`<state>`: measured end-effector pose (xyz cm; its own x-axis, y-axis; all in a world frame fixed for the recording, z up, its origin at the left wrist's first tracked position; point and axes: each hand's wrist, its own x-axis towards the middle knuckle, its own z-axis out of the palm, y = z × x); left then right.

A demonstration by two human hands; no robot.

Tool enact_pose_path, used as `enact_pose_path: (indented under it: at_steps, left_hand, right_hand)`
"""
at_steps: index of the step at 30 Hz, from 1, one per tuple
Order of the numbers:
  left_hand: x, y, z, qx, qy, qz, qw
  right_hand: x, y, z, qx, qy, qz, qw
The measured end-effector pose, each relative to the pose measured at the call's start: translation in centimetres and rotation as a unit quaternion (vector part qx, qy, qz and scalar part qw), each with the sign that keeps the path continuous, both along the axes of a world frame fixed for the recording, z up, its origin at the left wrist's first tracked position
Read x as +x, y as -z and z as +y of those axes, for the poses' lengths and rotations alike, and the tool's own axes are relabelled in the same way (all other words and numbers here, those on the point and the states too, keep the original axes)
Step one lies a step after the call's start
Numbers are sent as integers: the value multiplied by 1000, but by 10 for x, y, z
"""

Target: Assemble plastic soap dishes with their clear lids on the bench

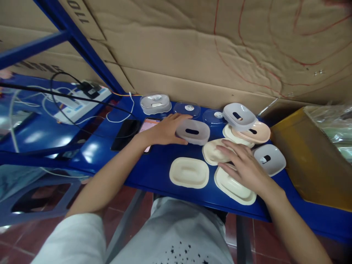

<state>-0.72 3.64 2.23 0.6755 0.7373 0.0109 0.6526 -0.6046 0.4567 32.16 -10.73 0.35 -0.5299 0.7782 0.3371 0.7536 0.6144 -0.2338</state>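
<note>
My left hand grips the left end of a grey oval soap dish that has a dark slot in its middle. The thumb is at its near side and the fingers lie along its far side. My right hand has its fingers over the right part of a cream oval tray, with the thumb at the near edge; part of the tray is hidden. Below it lie another cream tray and a deeper cream tray, partly under my right hand.
More grey dishes and a peach dish sit at the right. Clear lids line the back. Phones, a power strip and cables are on the left. A cardboard box stands at the right.
</note>
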Motion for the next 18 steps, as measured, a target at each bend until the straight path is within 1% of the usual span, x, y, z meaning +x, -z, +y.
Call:
enact_pose_path:
  at_steps: [2,3,6,8,9,12,14,18]
  left_hand:
    - [-8,-2,-35,-9,3,-43,999]
    - [-11,-2,-54,-9,-6,-54,998]
    - [-21,4,-106,-5,-53,-62,997]
    - [-25,10,-131,-24,-73,-64,995]
    - [-26,13,-139,-25,-84,-63,994]
    - [-27,20,-152,-8,-99,-51,994]
    - [-27,23,-153,1,-85,-41,996]
    - [-27,30,-152,-6,-51,-18,999]
  right_hand:
    - [-6,-3,-7,9,-17,15,1000]
    - [-10,-5,-10,9,-34,21,999]
    - [-21,-8,-21,3,-94,28,995]
    - [-28,-8,-25,7,-118,29,993]
    - [-30,-7,-26,12,-125,30,992]
    - [-35,-3,-27,15,-133,23,991]
    - [-37,1,-26,3,-130,6,992]
    - [-40,7,-25,-18,-134,-42,990]
